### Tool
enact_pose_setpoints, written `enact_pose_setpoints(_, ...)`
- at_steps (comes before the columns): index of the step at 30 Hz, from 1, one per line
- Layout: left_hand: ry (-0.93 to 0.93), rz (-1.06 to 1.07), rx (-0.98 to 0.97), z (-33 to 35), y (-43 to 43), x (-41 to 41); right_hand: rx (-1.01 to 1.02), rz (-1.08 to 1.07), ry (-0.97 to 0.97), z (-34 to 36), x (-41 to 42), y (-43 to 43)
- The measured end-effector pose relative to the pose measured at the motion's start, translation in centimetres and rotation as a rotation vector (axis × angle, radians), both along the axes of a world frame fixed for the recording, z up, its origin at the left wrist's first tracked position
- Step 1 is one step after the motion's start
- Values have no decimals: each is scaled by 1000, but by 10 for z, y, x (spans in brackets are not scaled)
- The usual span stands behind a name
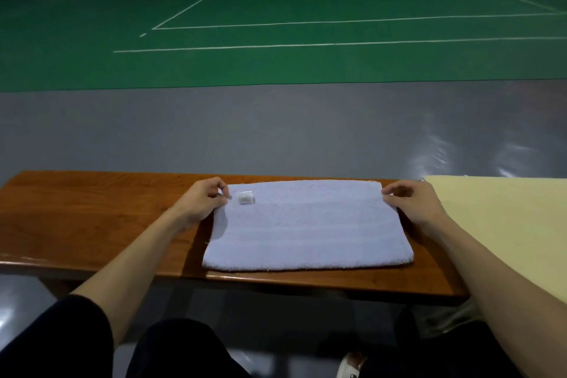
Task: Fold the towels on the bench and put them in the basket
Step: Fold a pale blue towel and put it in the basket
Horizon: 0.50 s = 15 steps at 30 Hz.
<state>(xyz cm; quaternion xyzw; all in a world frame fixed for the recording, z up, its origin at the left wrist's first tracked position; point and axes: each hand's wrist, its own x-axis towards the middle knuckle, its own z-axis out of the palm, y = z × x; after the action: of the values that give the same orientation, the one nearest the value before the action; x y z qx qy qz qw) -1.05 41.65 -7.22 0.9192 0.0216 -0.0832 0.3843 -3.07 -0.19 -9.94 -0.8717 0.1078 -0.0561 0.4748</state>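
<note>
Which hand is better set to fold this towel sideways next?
Nearly even: both pinch the towel's far corners. I'd lean left hand: bench wood shows beside it, while a cream sheet crowds the right hand.

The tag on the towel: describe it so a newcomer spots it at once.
On the wooden bench lies a pale towel. At its far left corner, beside the left hand, sits the tag: a small whitish square, the only patch on the plain cloth.

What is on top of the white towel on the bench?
A small white tag lies on the towel near its far left corner; the left hand and right hand pinch the far corners. The bench under it is covered.
</note>
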Motion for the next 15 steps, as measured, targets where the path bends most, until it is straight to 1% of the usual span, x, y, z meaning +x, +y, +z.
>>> enact_pose_setpoints(4,-59,59,-70,7,-1,9,113,-23,-50,7,8,-3)
enact_pose_setpoints(6,-92,101,-117,12,0,18,128,-39,-93,15,16,0)
enact_pose_setpoints(9,-140,120,-72,12,-1,33,113,-52,-86,17,27,5)
enact_pose_setpoints(15,-220,123,105,-12,-9,47,-172,-74,-70,1,40,15)
